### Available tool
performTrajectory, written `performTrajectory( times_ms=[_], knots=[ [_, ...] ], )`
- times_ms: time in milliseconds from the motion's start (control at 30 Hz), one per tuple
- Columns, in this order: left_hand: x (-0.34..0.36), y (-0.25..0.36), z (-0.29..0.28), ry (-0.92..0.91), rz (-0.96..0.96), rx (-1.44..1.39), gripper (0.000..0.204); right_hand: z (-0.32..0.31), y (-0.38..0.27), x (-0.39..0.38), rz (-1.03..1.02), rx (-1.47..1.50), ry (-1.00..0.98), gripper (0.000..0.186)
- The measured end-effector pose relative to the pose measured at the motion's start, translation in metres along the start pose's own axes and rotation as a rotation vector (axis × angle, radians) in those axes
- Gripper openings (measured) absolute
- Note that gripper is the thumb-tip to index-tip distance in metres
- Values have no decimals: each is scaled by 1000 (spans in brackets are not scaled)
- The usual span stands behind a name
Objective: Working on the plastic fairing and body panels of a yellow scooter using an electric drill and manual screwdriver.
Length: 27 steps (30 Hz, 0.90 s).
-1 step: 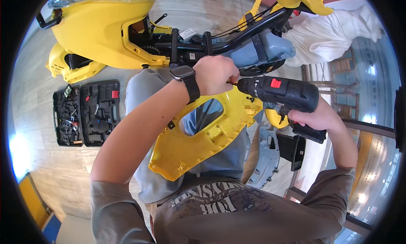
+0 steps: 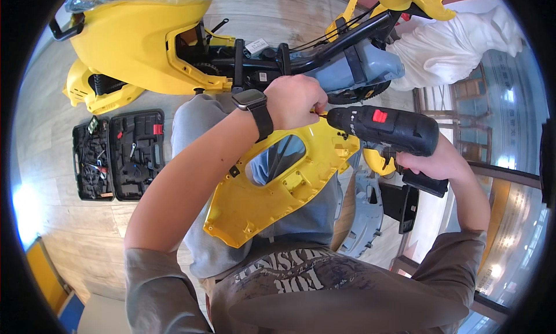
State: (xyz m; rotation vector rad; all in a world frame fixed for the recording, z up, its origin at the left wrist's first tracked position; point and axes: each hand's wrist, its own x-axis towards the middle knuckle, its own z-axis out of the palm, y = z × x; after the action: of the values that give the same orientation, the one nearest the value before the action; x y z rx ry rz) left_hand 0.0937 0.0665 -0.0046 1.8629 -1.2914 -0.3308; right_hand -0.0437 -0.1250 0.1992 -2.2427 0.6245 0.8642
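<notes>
My right hand point(image 2: 431, 160) grips the handle of a black cordless drill point(image 2: 394, 127) with a red switch on top. The drill lies level, its bit pointing left. At the bit's tip is my left hand point(image 2: 294, 102), with a dark watch on the wrist. Its fingers are closed above the far edge of a yellow plastic panel point(image 2: 313, 186); whatever they pinch is hidden. That panel rests across my lap, inner side up, with a large oval opening and several moulded posts. A small dark clip point(image 2: 234, 171) sits on its left edge.
Ahead stands a partly stripped scooter with yellow body panels point(image 2: 139, 41) and a black frame point(image 2: 336, 47). An opened black tool case point(image 2: 136, 154) lies on the floor at left. To the right are a grey-blue panel point(image 2: 362, 218) and a white draped cloth point(image 2: 446, 47).
The drill has shifted very slightly to the right and its bit shows a little more. My left hand and the yellow panel stay in place.
</notes>
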Motion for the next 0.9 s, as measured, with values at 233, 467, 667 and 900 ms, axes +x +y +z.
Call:
performTrajectory(
  times_ms=[233, 467, 667, 900],
  knots=[
    [8, 12, 2, 78, 124, 165, 9, -7, 64, -60, -72, -74, 252, 47],
    [35, 53, 58, 8, 253, 323, 7, 28, 98, -95, -197, 433, 450, 43],
    [47, 58, 82, -142, 175, 352, 7, 53, 134, -103, -127, 595, 442, 45],
    [42, 58, 90, -212, 100, 250, 18, 68, 157, -98, -174, 740, 518, 47]
  ],
)
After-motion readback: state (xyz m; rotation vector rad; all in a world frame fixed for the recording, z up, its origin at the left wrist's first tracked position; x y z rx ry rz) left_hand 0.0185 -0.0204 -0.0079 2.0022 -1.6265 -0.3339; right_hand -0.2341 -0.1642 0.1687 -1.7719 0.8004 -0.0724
